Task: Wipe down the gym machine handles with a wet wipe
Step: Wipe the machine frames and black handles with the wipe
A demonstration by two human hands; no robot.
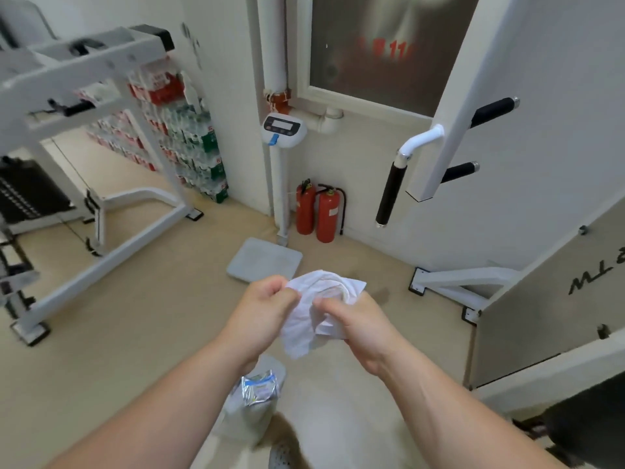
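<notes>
A crumpled white wet wipe [313, 311] hangs between both hands at chest height over the floor. My left hand [262, 309] pinches its left edge. My right hand [355, 319] grips its right side from below. A white gym machine stands at the right, with a long black-gripped handle [390, 191] hanging down on a bent white arm, and two shorter black grips [495, 111] [460, 171] sticking out behind it. Both hands are well below and left of these handles. A silver wipe packet [260, 389] lies below my forearms.
A white weight machine frame [111, 204] fills the left side. A standing scale with a grey platform [263, 262] and white post is straight ahead, with two red fire extinguishers [319, 211] beside it. Packs of bottled water [189, 143] are stacked against the far wall.
</notes>
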